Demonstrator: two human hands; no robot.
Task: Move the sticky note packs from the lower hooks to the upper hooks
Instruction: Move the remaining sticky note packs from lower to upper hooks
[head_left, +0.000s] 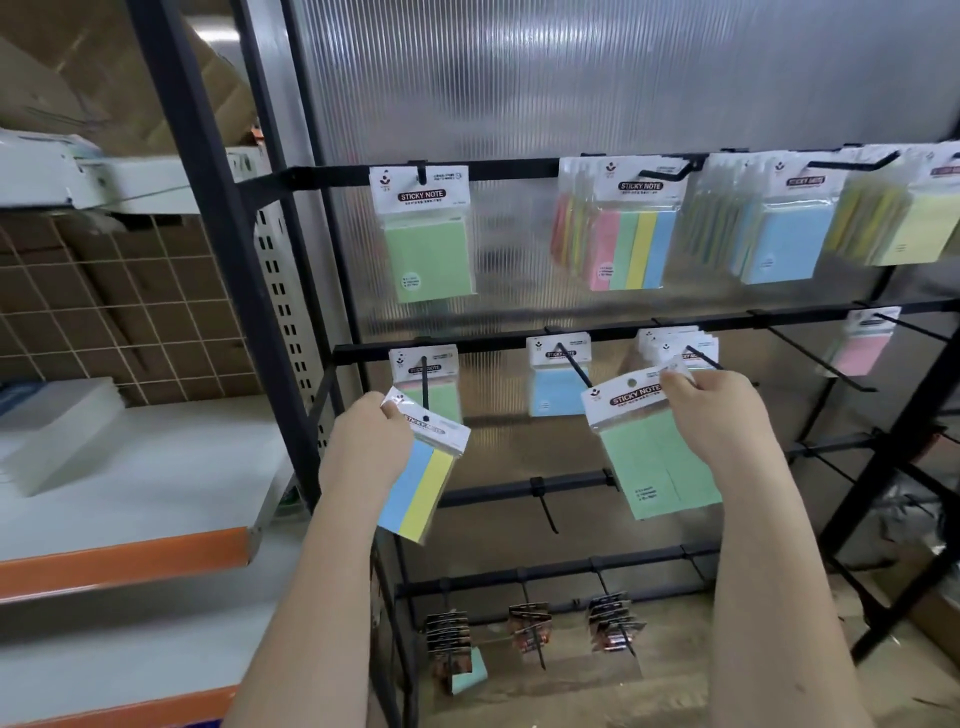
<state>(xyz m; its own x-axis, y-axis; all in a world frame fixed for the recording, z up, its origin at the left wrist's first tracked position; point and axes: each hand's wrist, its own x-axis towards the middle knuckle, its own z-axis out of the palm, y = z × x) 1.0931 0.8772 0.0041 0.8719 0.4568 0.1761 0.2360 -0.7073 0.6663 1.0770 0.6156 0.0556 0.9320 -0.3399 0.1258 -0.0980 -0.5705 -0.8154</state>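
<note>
Head view: left hand (371, 441) fingers pinch a blue-yellow pack (421, 483) at 8 o'clock; right hand (714, 410) fingers pinch a green pack (660, 457) off the lower hooks (571, 364). Held by one corner, either pack could slip or miss the upper hooks (670, 174) at 1 o'clock

Stationery shop or its stockroom: black display rack (519, 338) with peg hooks, backed by ribbed translucent panel (571, 78). Retail-carded "STICKY NOTE" packs (423, 234) hang in rows at 12 to 2 o'clock. Cardboard cartons (104, 67) and orange-edged shelving (124, 558) at 9 to 10 o'clock.
</note>
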